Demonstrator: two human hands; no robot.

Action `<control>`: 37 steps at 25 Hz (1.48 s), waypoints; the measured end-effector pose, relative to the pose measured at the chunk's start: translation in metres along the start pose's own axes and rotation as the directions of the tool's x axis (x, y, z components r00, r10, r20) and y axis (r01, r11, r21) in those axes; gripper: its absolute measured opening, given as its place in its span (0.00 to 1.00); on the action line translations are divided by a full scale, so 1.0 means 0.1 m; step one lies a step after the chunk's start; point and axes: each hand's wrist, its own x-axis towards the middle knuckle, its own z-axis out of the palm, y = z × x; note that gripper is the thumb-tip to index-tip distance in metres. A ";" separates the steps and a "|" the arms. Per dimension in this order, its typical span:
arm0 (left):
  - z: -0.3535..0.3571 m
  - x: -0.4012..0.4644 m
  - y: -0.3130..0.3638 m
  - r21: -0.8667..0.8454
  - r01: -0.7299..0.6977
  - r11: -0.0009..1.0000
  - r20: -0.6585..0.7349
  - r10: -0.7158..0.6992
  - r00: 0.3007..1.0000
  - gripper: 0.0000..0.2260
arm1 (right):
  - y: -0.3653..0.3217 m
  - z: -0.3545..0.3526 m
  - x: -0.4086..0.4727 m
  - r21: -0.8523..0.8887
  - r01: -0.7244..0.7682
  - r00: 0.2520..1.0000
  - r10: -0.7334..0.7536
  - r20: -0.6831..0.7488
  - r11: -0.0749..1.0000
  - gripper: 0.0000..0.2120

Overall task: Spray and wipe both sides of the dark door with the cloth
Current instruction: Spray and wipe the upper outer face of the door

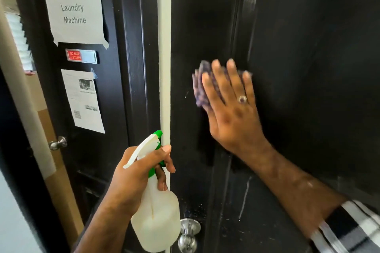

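The dark door (298,57) fills the right half of the view, with a raised vertical moulding down it. My right hand (230,107) lies flat on the door with straight fingers, pressing a purple cloth (200,86) against the panel; the cloth shows past the fingertips and the thumb side. My left hand (141,170) grips the neck of a white spray bottle (156,222) with a green and white trigger head, held low in front of the door's white edge (164,68). Spray droplets and a drip streak show on the lower door.
A silver door knob (188,234) sits on the door below the bottle. To the left stands a second dark door (127,68) with a "Laundry Machine" paper (74,12), a red "Do not disturb" slider, a printed sheet and its own knob (58,143). Cardboard boxes stand far left.
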 end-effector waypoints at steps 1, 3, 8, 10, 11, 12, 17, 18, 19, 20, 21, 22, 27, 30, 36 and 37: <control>0.00 0.00 -0.01 -0.003 0.007 1.000 -0.010 -0.007 1.000 0.23 | -0.10 0.03 0.22 0.042 -0.076 0.997 0.076 -0.018 0.996 0.28; 0.00 -0.01 -0.02 -0.023 0.011 1.000 -0.020 -0.011 1.000 0.23 | -0.34 0.14 0.13 0.086 -0.006 0.999 0.002 0.053 0.996 0.30; -0.16 -0.13 0.05 0.002 -0.009 1.000 -0.036 0.009 0.999 0.26 | -0.18 0.00 -0.92 0.050 0.389 0.883 -0.387 0.265 0.920 0.38; -0.23 -0.16 0.06 0.015 0.012 1.000 -0.078 -0.011 0.997 0.29 | -0.01 -0.02 -0.48 -0.001 0.227 0.965 -0.225 0.136 0.974 0.32; -0.25 -0.15 0.06 0.011 0.028 1.000 -0.102 -0.027 0.994 0.31 | 0.02 -0.01 -0.15 -0.002 0.095 0.994 -0.094 0.058 0.995 0.30; -0.26 -0.15 0.06 0.006 0.042 0.999 -0.115 -0.041 0.992 0.33 | -0.02 0.01 0.14 0.025 -0.020 1.000 0.020 0.005 1.000 0.29; -0.21 -0.17 0.05 -0.004 0.024 1.000 -0.107 -0.025 0.994 0.30 | -0.73 0.26 -0.55 0.115 0.244 0.938 -0.264 0.224 0.963 0.38; -0.23 -0.18 0.05 -0.014 0.030 0.999 -0.115 -0.031 0.993 0.29 | -0.78 0.24 -0.99 0.132 0.360 0.869 -0.383 0.314 0.924 0.42; -0.25 -0.21 0.05 -0.027 0.043 0.999 -0.122 -0.046 0.992 0.29 | -0.76 0.18 -1.31 0.131 0.439 0.808 -0.454 0.375 0.889 0.46; -0.27 -0.23 0.03 -0.031 0.056 0.998 -0.120 -0.060 0.991 0.29 | -0.66 0.12 -1.45 0.123 0.469 0.782 -0.476 0.401 0.875 0.48; -0.29 -0.26 0.01 -0.031 0.070 0.997 -0.123 -0.073 0.990 0.29 | -0.55 0.09 -1.42 0.117 0.467 0.797 -0.475 0.372 0.876 0.48; -0.31 -0.29 -0.01 -0.027 0.083 0.996 -0.128 -0.086 0.988 0.29 | -0.48 0.09 -1.26 0.089 0.427 0.844 -0.432 0.317 0.900 0.46; -0.30 -0.36 -0.10 0.006 0.133 0.991 -0.170 -0.130 0.977 0.30 | -0.50 0.19 -0.01 0.074 -0.109 0.992 0.104 0.067 0.991 0.33; -0.28 -0.37 -0.12 -0.004 0.119 0.993 -0.149 -0.118 0.982 0.30 | -0.93 0.32 -1.06 0.120 0.219 0.931 -0.244 0.270 0.968 0.39; -0.31 -0.42 -0.12 0.020 0.103 0.994 -0.095 -0.101 0.990 0.25 | -0.35 0.02 -1.29 -0.014 0.233 0.945 -0.223 0.241 0.972 0.39; -0.28 -0.43 -0.12 0.027 0.100 0.995 -0.094 -0.097 0.991 0.24 | -0.26 0.03 -0.91 -0.044 0.052 0.990 -0.045 0.135 0.998 0.35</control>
